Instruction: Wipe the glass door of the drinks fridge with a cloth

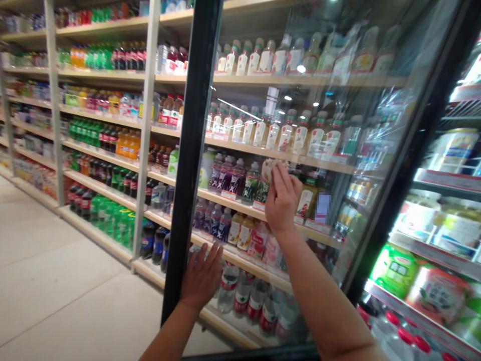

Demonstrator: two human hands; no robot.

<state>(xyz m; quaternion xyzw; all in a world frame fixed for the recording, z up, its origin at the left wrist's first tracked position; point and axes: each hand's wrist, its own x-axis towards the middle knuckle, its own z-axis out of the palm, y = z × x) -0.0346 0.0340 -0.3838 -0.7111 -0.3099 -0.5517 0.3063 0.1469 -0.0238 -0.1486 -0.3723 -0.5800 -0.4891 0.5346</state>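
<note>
A glass door (240, 95) with a black frame (190, 135) stands swung out in front of me. Against the middle of the pane, my right hand (281, 193) presses a pale, patterned cloth (271, 169), with its fingers bunched over it. Lower and to the left, my left hand (202, 276) lies flat with fingers stretched, touching the door's left frame and the glass beside it. Light reflections streak the pane. Through it, rows of bottles show on shelves behind.
Wooden shelves (105, 158) of drink bottles run along the left and behind the glass. At the right is a cooler, its shelf (421, 311) holding bottles and packs. Pale floor tiles (67, 291) extend at lower left.
</note>
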